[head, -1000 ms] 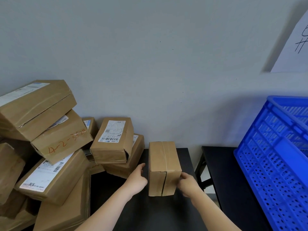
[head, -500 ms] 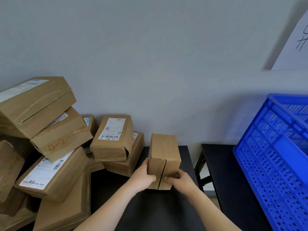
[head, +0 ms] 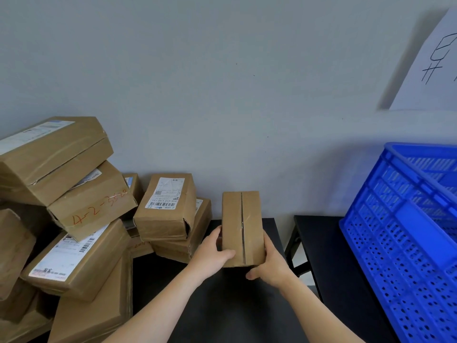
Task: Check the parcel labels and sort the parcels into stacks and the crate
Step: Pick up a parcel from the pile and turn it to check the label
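Both forearms reach forward: the left hand (head: 211, 253) curls its fingers (head: 218, 233) round the parcel (head: 243, 226) at 9 o'clock, the right hand (head: 269, 266) grips its 5 o'clock corner, above the tabletop (head: 222, 308); crate (head: 408, 231) at 3 o'clock.

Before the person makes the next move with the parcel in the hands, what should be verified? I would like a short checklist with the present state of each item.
1. Grip: left hand and right hand both hold the parcel: ok.
2. Label readable: the facing side shows only a taped seam: not ok.
3. Room inside the blue crate: cannot tell.
4. Bare spot on the black table near the hands: ok.
5. Pile of parcels steady: boxes lean, cannot tell.
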Demonstrator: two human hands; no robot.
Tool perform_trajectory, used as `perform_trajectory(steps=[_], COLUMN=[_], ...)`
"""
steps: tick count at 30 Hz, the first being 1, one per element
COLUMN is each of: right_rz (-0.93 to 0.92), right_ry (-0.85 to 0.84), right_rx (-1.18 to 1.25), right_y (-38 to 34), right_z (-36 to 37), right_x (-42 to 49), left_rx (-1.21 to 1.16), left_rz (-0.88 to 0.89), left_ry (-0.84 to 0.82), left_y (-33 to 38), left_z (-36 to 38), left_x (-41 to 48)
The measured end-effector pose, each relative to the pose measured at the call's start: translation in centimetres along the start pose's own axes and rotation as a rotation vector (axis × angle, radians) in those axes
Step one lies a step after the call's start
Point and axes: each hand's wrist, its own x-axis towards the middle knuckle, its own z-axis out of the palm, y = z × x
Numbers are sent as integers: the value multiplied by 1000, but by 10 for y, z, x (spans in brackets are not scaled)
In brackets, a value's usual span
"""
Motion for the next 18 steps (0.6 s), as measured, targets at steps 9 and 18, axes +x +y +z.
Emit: perform_trajectory(steps=[9,18], right_rz=[-152,-113], right_ry=[202,323], right_rx=[-2,40], right_y=[-9,-26], right_z=[-2,-5], right_x=[0,-2], left_rx=[-60,-160], left_rz=[36,15], left_ry=[46,79], left_y=[12,18], left_z=[-5,-10], left_x=[-3,-4])
